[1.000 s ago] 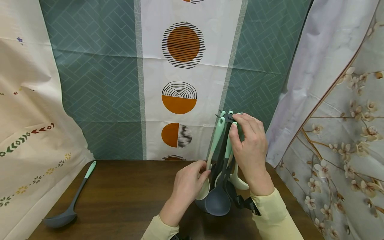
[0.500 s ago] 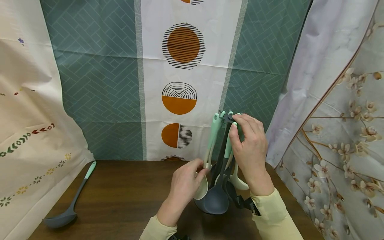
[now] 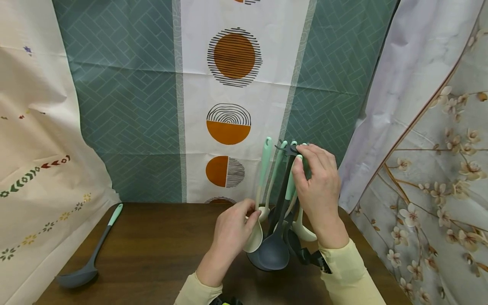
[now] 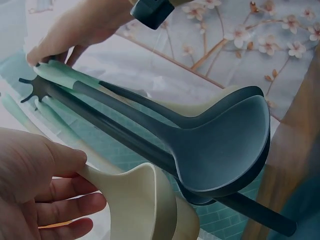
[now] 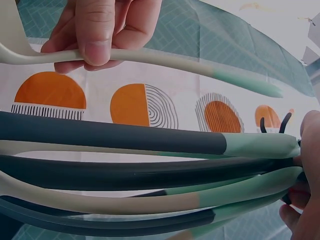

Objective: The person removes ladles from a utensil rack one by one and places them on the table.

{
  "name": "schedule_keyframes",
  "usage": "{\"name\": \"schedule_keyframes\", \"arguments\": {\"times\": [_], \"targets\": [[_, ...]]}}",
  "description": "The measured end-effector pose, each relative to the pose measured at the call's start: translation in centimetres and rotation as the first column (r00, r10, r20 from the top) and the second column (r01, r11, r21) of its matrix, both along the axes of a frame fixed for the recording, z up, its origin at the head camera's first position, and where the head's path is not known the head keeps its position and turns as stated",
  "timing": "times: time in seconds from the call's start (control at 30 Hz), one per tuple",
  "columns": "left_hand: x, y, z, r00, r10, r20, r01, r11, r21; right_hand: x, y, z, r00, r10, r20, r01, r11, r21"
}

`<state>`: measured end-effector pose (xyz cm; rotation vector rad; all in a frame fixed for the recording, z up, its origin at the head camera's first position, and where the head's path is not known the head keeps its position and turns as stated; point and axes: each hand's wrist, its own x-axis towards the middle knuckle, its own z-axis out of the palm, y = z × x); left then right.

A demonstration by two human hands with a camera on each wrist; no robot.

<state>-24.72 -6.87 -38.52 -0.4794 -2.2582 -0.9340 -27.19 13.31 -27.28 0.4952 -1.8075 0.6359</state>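
My left hand (image 3: pixel 231 231) pinches a cream ladle (image 3: pixel 254 239) low on its neck, between thumb and fingers. The ladle stands upright, its mint handle apart from the stand's hooks; the right wrist view shows the thumb across its shaft (image 5: pixel 165 61). My right hand (image 3: pixel 319 186) grips the top of a dark utensil stand (image 3: pixel 289 149), partly covering the hooks. From the stand hang several mint-handled utensils, among them a dark grey ladle (image 4: pixel 225 145) at the front and a cream ladle (image 3: pixel 303 232) at right. Most of the stand's base is hidden behind them.
Another dark grey ladle (image 3: pixel 81 275) with a mint handle lies at the left of the brown wooden table (image 3: pixel 160 241). A patterned cloth (image 3: pixel 126 106) hangs behind the table, with a floral curtain (image 3: pixel 438 220) at the right.
My left hand has moved a little left with the cream ladle, whose handle top shifted left and up, away from the stand. The front grey ladle swung slightly left. My right hand stayed put.
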Motion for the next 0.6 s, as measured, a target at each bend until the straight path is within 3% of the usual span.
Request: {"name": "schedule_keyframes", "arguments": {"times": [0.6], "targets": [[0.28, -1.00, 0.35, 0.999, 0.021, 0.027, -0.022, 1.000, 0.012, 0.08, -0.10, 0.03, 1.000, 0.012, 0.001, -0.012, 1.000, -0.024]]}}
